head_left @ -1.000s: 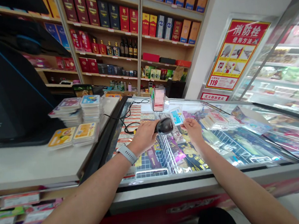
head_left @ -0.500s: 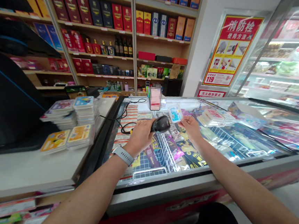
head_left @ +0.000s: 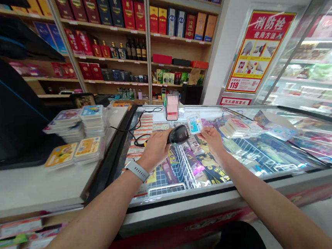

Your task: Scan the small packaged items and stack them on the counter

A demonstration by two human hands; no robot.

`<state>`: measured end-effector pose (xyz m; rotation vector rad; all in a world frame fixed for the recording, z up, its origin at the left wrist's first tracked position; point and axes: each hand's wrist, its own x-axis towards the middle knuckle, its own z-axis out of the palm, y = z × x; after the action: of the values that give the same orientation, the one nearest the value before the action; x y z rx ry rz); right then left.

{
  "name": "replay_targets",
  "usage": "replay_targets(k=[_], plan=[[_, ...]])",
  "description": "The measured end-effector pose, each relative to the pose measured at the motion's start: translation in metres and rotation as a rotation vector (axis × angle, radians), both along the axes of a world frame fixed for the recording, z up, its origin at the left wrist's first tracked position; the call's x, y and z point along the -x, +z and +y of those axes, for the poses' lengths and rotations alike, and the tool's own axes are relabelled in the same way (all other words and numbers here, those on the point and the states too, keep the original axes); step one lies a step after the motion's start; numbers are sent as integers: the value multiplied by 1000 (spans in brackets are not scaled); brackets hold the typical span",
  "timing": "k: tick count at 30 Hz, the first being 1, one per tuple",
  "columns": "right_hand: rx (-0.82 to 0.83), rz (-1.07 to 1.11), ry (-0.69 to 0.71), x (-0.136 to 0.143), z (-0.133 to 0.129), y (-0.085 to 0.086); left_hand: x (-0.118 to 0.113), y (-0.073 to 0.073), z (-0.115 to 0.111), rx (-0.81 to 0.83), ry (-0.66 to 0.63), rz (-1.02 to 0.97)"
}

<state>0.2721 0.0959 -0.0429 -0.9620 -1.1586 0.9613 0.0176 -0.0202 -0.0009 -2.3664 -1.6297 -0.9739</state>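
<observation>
Four stacks of packs (head_left: 88,146) stand on the white surface (head_left: 43,185). Next, the left hand (head_left: 156,147), wearing a gray watch (head_left: 138,170), curls its fingers around a black scanner (head_left: 179,135). Just beside that, the right hand (head_left: 213,140) pinches a blue-labelled pack (head_left: 194,124) between its fingers over the freezer (head_left: 188,211); whether it rests there is unclear. Farther right lie more packs (head_left: 237,127) and a box (head_left: 273,126).

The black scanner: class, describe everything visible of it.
The black scanner has a smooth, rounded head, plastic by its look, with a faint mark too small to read. The person's left grip wraps its handle, mostly hiding it. It is held roughly sideways over the glass-topped freezer, its head pointing right, close to the blue-printed clear case. Whether it touches the freezer cannot be told.
</observation>
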Motion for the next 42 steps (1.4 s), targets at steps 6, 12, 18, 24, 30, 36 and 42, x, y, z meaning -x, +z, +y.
replay_targets(k=[6, 12, 18, 24, 30, 36, 42], plan=[[12, 20, 14, -1, 1, -1, 0, -1, 0, 10, -2, 1], [35, 54, 14, -1, 2, -2, -1, -1, 0, 8, 11, 8], [46, 60, 12, 0, 0, 0, -1, 0, 0, 4, 9, 26], [56, 55, 19, 1, -3, 2, -1, -1, 0, -7, 6, 20], [63, 59, 14, 2, -4, 4, -1, -2, 1, 3, 0, 16], [77, 59, 16, 3, -5, 5, -1, -2, 1, 11, -8, 24], [81, 62, 16, 2, -5, 5, -2, -1, 1, 13, -13, 31]])
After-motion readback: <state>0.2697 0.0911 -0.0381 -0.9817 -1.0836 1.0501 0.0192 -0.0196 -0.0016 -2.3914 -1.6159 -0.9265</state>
